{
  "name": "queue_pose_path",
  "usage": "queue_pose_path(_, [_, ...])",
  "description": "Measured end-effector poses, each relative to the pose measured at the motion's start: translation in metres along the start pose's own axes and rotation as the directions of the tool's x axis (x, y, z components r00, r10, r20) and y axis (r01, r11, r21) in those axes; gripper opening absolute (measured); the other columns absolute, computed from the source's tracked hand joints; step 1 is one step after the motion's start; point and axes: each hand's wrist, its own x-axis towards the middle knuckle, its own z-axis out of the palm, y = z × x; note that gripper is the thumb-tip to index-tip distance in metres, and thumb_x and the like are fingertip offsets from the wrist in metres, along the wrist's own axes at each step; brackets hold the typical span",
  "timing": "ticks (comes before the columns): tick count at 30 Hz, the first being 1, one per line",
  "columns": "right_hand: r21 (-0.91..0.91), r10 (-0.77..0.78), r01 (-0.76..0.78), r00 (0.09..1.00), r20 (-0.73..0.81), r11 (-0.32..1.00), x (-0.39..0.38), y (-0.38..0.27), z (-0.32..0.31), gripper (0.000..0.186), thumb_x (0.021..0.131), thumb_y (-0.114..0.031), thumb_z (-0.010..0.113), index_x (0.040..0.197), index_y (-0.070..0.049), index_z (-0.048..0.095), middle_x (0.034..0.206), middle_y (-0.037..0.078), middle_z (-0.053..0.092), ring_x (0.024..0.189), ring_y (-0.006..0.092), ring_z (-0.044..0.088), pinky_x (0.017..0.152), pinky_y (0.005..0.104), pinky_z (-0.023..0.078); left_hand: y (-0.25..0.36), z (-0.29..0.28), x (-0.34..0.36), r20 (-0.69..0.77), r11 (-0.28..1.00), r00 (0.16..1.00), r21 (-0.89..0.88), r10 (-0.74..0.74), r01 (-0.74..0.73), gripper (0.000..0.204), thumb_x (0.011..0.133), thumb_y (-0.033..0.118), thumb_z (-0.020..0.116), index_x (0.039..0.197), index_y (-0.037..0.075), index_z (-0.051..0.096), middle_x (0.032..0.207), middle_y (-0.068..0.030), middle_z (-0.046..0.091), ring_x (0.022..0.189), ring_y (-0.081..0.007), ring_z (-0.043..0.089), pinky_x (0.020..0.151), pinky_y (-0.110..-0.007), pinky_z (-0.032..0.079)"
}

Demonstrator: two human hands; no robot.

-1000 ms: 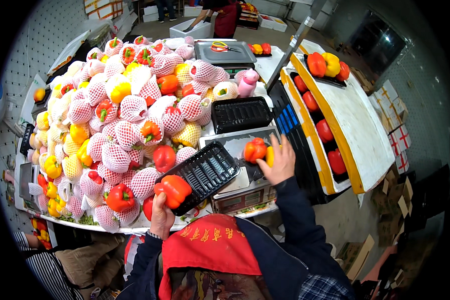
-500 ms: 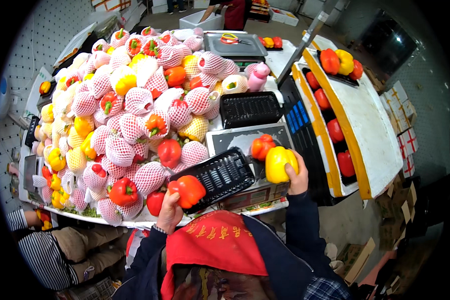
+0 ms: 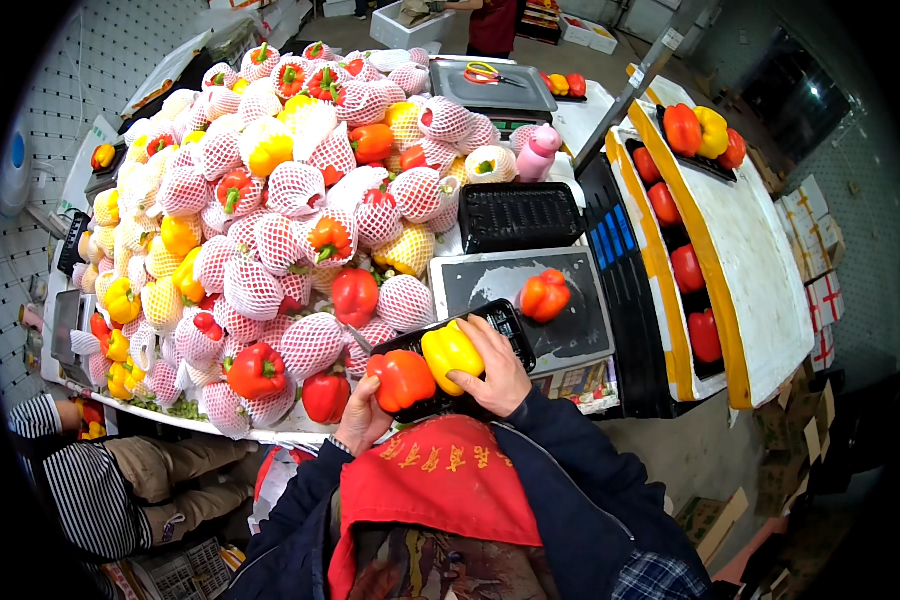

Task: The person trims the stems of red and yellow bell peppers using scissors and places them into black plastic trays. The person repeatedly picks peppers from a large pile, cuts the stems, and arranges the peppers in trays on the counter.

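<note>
My left hand (image 3: 366,414) grips an orange-red bell pepper (image 3: 402,380) over the left part of a black plastic tray (image 3: 510,326). Right beside it, my right hand (image 3: 498,370) is closed round a yellow bell pepper (image 3: 452,357) above the same tray. The two peppers sit side by side, close together. Behind the tray, another orange-red bell pepper (image 3: 545,296) lies on the dark plate of a scale (image 3: 475,285). What supports the underside of the tray is hidden.
A large heap of bell peppers in foam nets (image 3: 260,230) covers the table's left. Stacked black trays (image 3: 520,216), a pink bottle (image 3: 539,153) and a grey tray with scissors (image 3: 495,86) stand behind. White foam boxes (image 3: 735,270) are at right; a person in stripes (image 3: 90,490) is at lower left.
My right hand has brought the yellow pepper left, from beside the scale to over the black tray. My left hand's pepper has shifted slightly right, and the view has moved a little.
</note>
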Motion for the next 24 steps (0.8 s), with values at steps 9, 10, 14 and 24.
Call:
queue_pose_path(9, [-0.382,-0.194,0.046,0.913,-0.360,0.923,0.030,0.019,-0.045,0.069,0.074,-0.019,0.080,0.135,-0.003,0.053,0.142,0.026,0.045,0.131,0.0450,0.044,0.111,0.0482,0.035,-0.006,-0.019,0.005,0.015,1.000,1.000,-0.014,0.002,-0.002,0.069,0.086,0.032,0.070,0.143,0.006,0.044,0.141,-0.0105,0.055,0.131,-0.0270,0.052,0.116,-0.044,0.034])
queue_pose_path(10, [-0.453,-0.164,-0.028,0.911,-0.379,0.891,0.035,0.027,-0.052,0.073,0.073,-0.019,0.081,0.137,-0.004,0.051,0.144,0.027,0.042,0.132,0.0447,0.042,0.111,0.0480,0.035,-0.006,-0.018,0.005,0.020,1.000,1.000,-0.015,-0.002,0.002,0.068,0.086,0.032,0.070,0.144,0.005,0.044,0.141,-0.0105,0.055,0.131,-0.0269,0.052,0.116,-0.044,0.034])
queue_pose_path(14, [-0.383,0.049,-0.208,0.922,-0.385,0.900,0.041,0.082,-0.063,0.089,0.068,-0.026,0.087,0.143,-0.008,0.044,0.146,0.025,0.038,0.135,0.0424,0.039,0.111,0.0481,0.035,-0.001,-0.005,0.005,0.046,0.999,0.999,-0.039,-0.015,0.017,0.066,0.088,0.028,0.069,0.143,0.005,0.042,0.141,-0.0112,0.053,0.131,-0.0274,0.051,0.114,-0.044,0.037])
queue_pose_path(24, [0.255,0.220,-0.144,0.929,-0.298,0.956,0.035,0.112,-0.079,0.082,0.079,-0.035,0.081,0.144,-0.003,0.043,0.124,0.018,0.062,0.112,0.0261,0.062,0.098,0.0365,0.048,0.000,-0.001,0.004,0.029,0.998,0.999,-0.050,-0.028,0.029,0.063,0.090,0.024,0.067,0.144,0.006,0.040,0.140,-0.0107,0.053,0.130,-0.0265,0.052,0.114,-0.043,0.038])
